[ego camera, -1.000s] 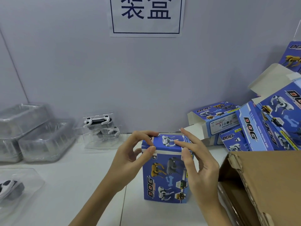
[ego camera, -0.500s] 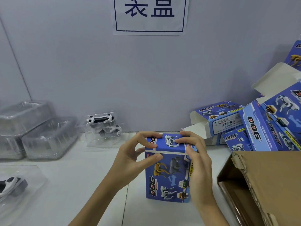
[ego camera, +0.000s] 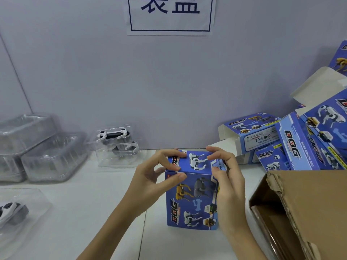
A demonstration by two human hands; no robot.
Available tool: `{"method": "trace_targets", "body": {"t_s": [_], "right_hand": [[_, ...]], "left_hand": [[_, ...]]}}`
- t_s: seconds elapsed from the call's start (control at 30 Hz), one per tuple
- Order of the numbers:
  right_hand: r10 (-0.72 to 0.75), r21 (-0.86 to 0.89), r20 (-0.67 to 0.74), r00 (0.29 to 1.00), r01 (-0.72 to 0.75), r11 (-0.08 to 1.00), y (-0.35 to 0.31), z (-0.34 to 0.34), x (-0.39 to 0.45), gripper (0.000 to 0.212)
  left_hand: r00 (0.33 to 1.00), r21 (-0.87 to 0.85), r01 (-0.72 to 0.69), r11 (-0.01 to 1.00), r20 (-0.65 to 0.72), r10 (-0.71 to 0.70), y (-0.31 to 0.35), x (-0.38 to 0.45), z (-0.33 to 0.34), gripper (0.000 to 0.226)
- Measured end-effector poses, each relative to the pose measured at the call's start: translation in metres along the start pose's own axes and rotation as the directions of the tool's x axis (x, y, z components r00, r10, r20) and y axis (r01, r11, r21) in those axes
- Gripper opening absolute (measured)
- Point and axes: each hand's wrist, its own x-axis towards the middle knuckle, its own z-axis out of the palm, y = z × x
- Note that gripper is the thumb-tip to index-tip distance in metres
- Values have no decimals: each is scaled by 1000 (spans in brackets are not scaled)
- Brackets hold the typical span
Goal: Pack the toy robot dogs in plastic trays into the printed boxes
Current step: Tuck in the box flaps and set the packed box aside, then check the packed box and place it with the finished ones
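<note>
A blue printed box [ego camera: 193,199] stands upright on the white table, its top flap folded down. My left hand [ego camera: 150,177] grips its top left corner, fingers curled over the lid and thumb on the front. My right hand [ego camera: 227,177] grips the top right corner and side the same way. A toy robot dog in a clear plastic tray [ego camera: 117,145] stands at the back by the wall. Another trayed dog [ego camera: 11,212] lies at the left edge.
Empty clear trays [ego camera: 41,149] are stacked at the back left. A heap of blue printed boxes [ego camera: 293,145], some with open flaps, fills the back right. An open brown carton [ego camera: 304,209] stands at the front right. A paper sign [ego camera: 170,14] hangs on the wall.
My right hand has come down from a flat press on the lid to curl round the box's top right corner. The lid flap now lies shut. My left hand has stayed put.
</note>
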Motion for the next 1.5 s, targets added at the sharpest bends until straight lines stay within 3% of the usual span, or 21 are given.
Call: {"method": "trace_targets", "body": {"t_s": [0.13,0.33,0.47,0.57,0.7,0.77,0.87,0.97,1.03,1.17,1.27,1.33,1.43,1.5], "right_hand": [[3,33,23,1000,-4,999,2,-2,1,24],[-24,-62,23,999,25,998,2,-2,1,33],[25,33,40,999,-26,999,-1,-2,2,23],[19,21,42,999,-20,1000,-1,-3,2,28],[9,-24,71,997,-8,1000,0,-9,5,44],[79,-77,136,988,-69,995,4,-14,10,59],[281,-427,253,926,-154,891,16,-24,15,82],[539,-594,327,776,-275,756,27,-35,13,84],[572,-623,305,761,-294,724,31,-38,13,82],[481,-512,112,870,-364,778,30,-32,17,91],[415,-185,-77,907,-422,888,32,-26,20,92],[404,-46,-165,900,-416,908,34,-26,22,92],[342,-40,-145,928,-351,936,31,-32,24,86],[291,-85,-18,957,-292,953,25,-35,23,72]], "left_hand": [[999,-31,-13,999,-35,12,-3,-1,2,37],[998,-36,-33,999,-50,31,-3,0,3,38],[998,-55,67,996,15,-66,-5,-2,0,37],[986,-93,168,981,38,-165,-11,-3,-1,47],[981,-142,193,971,0,-195,-15,0,-3,47],[978,-182,174,968,-85,-192,-18,1,-4,42],[943,-260,143,955,-257,-211,-23,4,-10,33],[885,-373,137,918,-369,-283,-29,8,-19,25],[851,-430,162,888,-395,-346,-36,8,-25,27],[789,-510,245,825,-389,-475,-48,8,-29,46],[768,-498,370,784,-311,-560,-55,5,-29,55],[759,-375,456,807,-310,-573,-56,5,-25,54],[767,-43,529,847,-402,-500,-51,9,-20,62],[763,0,573,819,-363,-534,-46,10,-23,71]]}}
